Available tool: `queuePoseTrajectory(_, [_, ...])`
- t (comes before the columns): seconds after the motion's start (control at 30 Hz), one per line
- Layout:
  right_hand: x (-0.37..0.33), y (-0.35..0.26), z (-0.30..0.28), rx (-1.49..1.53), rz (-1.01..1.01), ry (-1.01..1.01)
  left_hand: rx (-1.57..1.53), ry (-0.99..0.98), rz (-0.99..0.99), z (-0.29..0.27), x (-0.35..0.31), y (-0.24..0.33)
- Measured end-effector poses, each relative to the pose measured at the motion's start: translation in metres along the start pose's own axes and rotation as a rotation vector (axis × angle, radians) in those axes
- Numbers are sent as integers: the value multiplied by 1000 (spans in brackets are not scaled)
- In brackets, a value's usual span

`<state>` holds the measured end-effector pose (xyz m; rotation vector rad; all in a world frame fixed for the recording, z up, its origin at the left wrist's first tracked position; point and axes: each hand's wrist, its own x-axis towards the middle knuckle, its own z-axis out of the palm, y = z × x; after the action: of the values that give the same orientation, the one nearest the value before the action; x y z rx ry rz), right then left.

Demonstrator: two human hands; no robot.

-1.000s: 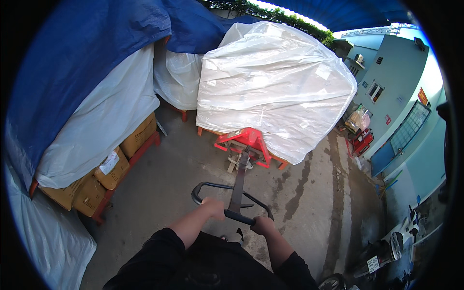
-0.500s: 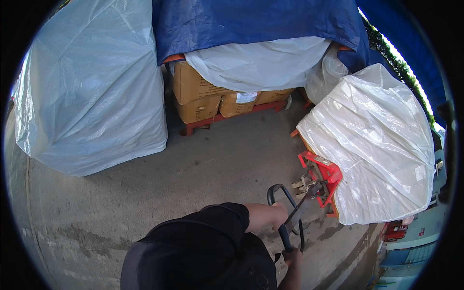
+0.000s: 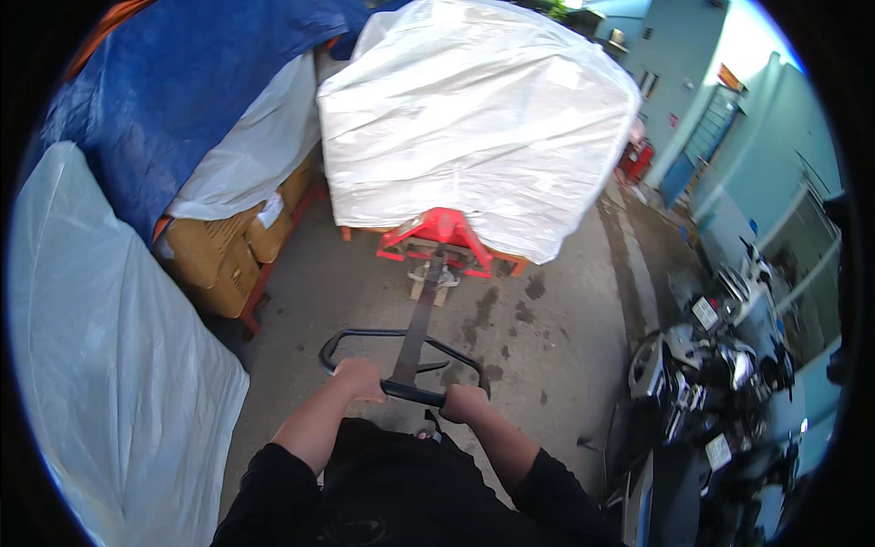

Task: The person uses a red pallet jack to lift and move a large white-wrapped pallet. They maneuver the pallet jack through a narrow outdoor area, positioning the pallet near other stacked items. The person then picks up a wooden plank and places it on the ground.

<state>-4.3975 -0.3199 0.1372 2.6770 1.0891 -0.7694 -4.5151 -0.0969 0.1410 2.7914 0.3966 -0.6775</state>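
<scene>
Gripping the handle [image 3: 415,394], left hand [image 3: 359,378] and right hand [image 3: 465,403] sit apart; prob for leverage. White sheet [image 3: 474,128] likely keeps weather off.

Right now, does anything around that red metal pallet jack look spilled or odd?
Possibly: dark, irregular blotches mark the grey concrete ground near the right side of the red metal pallet jack. They look odd against the paler surface, like a spill or old stains; I can't tell which.
</scene>
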Motion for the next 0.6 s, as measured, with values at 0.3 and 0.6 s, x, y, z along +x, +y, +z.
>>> queuePoseTrajectory(0.3, [-133,-129,130,78,35,46,128,-11,73,123,-156,-54])
queuePoseTrajectory(0.6, [-292,-201,251,64,46,62,128,-30,81,237,-336,-39])
